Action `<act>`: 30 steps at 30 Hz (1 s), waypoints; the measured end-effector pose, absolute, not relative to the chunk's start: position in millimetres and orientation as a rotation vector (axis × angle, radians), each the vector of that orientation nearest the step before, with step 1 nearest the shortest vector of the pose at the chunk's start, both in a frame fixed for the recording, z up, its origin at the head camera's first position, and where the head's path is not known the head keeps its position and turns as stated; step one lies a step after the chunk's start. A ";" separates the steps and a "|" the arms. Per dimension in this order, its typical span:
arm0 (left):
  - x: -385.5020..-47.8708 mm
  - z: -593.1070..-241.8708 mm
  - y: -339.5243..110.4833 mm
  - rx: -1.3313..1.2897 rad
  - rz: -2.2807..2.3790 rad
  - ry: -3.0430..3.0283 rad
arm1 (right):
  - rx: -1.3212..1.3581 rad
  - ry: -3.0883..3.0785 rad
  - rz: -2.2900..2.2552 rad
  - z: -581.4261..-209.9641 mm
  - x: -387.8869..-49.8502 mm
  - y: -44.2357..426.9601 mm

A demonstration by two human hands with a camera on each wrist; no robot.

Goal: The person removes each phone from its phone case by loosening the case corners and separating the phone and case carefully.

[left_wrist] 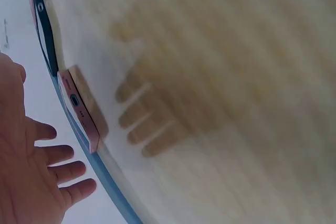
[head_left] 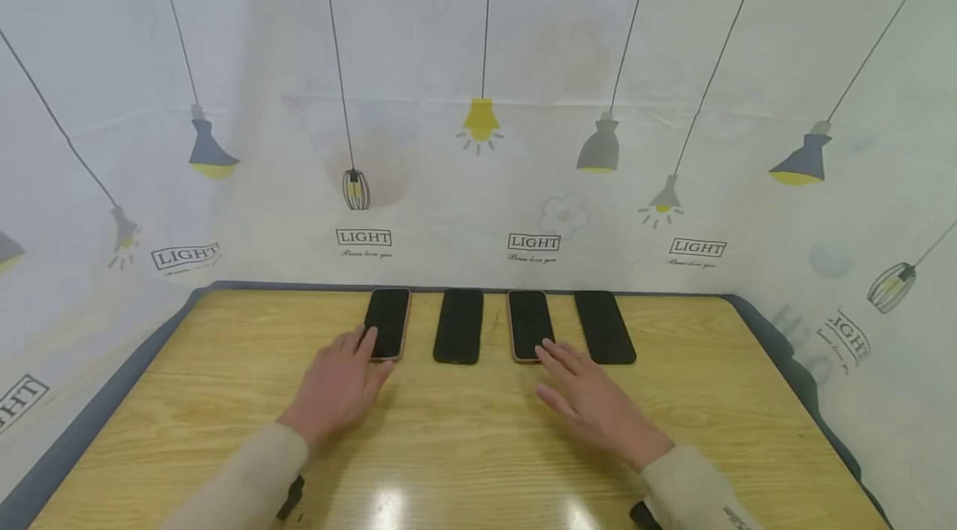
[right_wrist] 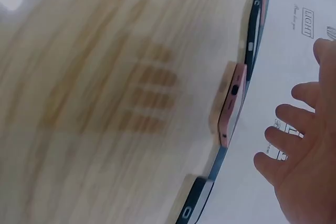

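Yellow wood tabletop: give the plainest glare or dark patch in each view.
Head view: two glare spots on the yellow wood tabletop, near the bottom edge; left wrist view: a soft dark hand-shaped patch, shadow or reflection; right wrist view: finger-shaped patches, glare upper left.

You are facing a pale sheet (head_left: 419,31), where printed lamps (head_left: 482,116) are dangling on thin cords (head_left: 488,15) above boxed "LIGHT" lettering (head_left: 364,238); a wood-grain table (head_left: 456,439) is stretching before you, its blue-grey border (head_left: 88,422) showing.
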State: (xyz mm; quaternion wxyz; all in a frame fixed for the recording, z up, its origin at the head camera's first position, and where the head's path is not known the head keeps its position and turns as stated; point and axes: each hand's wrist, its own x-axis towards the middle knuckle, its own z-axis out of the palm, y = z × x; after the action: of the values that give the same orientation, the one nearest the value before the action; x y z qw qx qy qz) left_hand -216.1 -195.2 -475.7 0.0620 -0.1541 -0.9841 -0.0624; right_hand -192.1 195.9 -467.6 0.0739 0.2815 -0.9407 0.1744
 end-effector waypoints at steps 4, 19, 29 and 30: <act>-226.4 -476.2 -196.2 -0.388 -0.221 -2.982 | 0.832 -2.804 0.605 -466.8 -191.2 188.2; -250.6 -473.9 -186.1 -0.131 -0.331 -3.036 | 0.790 -2.825 0.792 -464.9 -189.0 166.4; -264.4 -485.9 -176.8 0.032 -0.297 -3.080 | 0.728 -2.877 0.912 -461.5 -189.2 154.5; -265.1 -486.2 -175.5 0.047 -0.293 -3.081 | 0.720 -2.882 0.925 -461.3 -189.9 153.1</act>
State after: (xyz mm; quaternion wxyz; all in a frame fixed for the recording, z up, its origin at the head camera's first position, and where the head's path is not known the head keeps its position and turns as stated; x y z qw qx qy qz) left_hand -265.1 -175.5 -486.2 0.0229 0.0152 -0.9951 -0.0948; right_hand -189.9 153.1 -461.3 0.0152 0.2315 -0.9262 0.2972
